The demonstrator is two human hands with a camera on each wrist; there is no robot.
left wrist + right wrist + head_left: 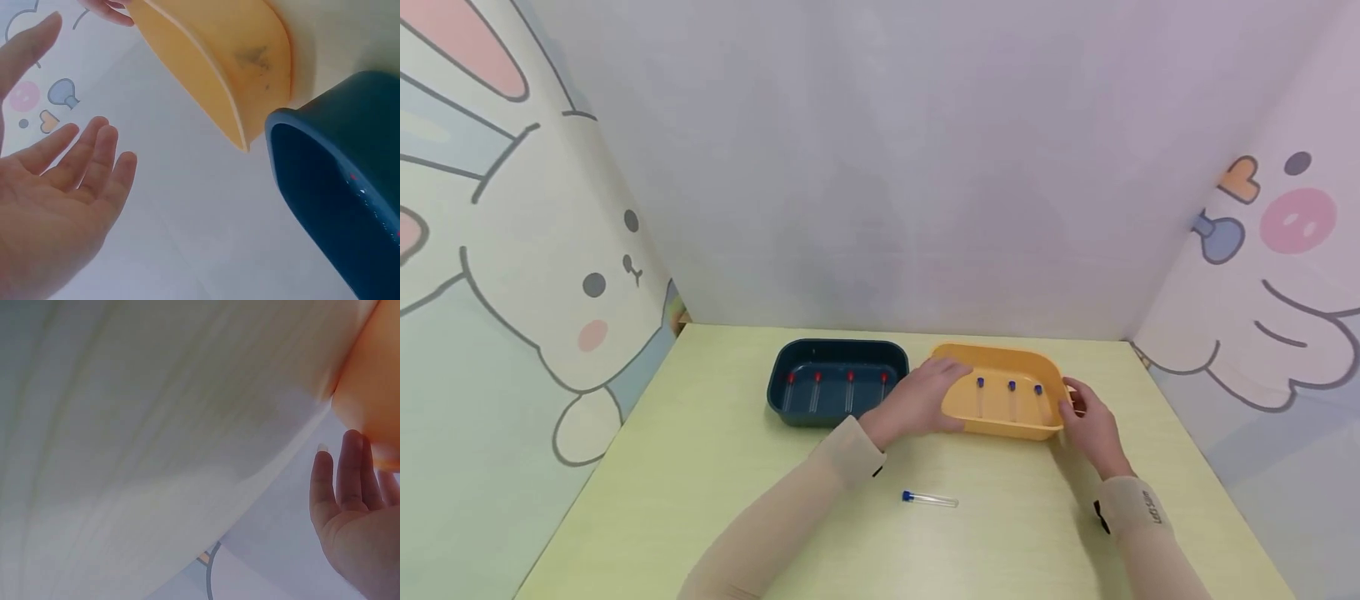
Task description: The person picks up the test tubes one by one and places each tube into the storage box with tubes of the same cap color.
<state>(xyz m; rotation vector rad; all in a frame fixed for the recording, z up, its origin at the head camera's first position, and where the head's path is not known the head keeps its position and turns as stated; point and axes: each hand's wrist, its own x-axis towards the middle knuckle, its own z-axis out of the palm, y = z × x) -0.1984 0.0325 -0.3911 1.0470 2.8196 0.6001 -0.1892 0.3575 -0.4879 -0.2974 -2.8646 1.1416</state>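
Observation:
My left hand (917, 402) is at the left end of a yellow tray (1000, 429), its thumb and fingers spread; in the left wrist view that hand (69, 200) holds nothing. At the tray's right end, my right hand (1093, 425) has its fingers at the rim. In the right wrist view, the right hand's fingers (353, 469) lie fairly straight against the outer wall. Three blue-capped test tubes (1012, 400) show inside the yellow tray, side by side. Another blue-capped test tube (931, 500) lies sideways on the table in front.
Left of the yellow tray stands a dark blue tray (808, 419) with several red-capped test tubes (850, 390) in a row. My left forearm crosses near its front right corner. A pale curtain (880, 167) rises behind the table (685, 500), and cartoon-printed panels flank both sides.

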